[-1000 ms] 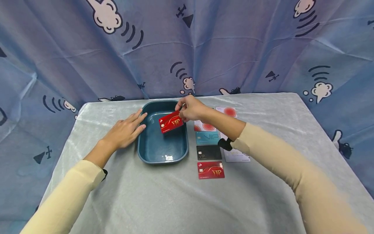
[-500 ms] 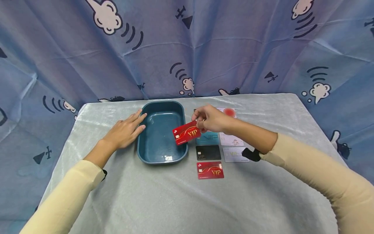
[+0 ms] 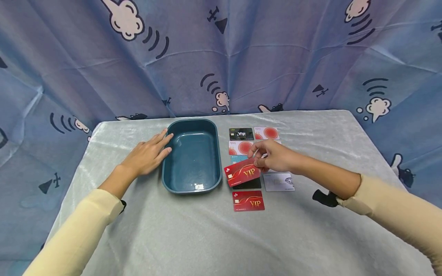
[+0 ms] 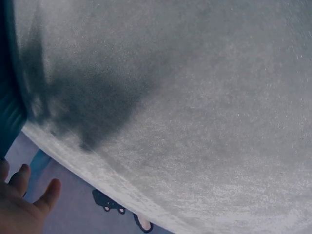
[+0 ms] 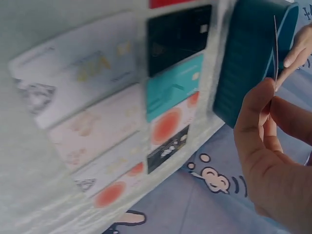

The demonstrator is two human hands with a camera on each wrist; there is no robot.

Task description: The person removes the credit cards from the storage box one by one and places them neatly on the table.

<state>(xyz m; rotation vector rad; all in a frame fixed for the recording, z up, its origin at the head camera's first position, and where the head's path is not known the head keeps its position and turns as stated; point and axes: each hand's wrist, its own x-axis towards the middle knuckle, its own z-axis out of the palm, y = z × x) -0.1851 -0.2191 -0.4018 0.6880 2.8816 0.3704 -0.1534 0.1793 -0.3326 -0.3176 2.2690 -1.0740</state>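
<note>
A red VIP card [image 3: 243,171] is pinched by its right end between the thumb and fingers of my right hand [image 3: 274,155]. In the head view it overlaps a black card [image 3: 247,184] and part of a teal card [image 3: 238,158]. The right wrist view shows the pinched card [image 5: 276,51] edge-on. My left hand [image 3: 146,153] lies with fingers extended, fingertips at the left rim of a dark teal tray [image 3: 221,161]. Another red VIP card [image 3: 248,201] lies flat on the table at the near end of the card rows.
Two columns of cards lie right of the tray, among them a black Vip card [image 3: 241,134], white cards with red circles [image 3: 240,147] and a silver-white card [image 3: 279,181]. A grey-white cloth [image 3: 193,237] covers the table; a blue patterned curtain [image 3: 283,57] hangs behind.
My right hand has carried the red card rightward and toward me, from over the tray to over the left column of cards. My left hand stays at the tray's rim.
</note>
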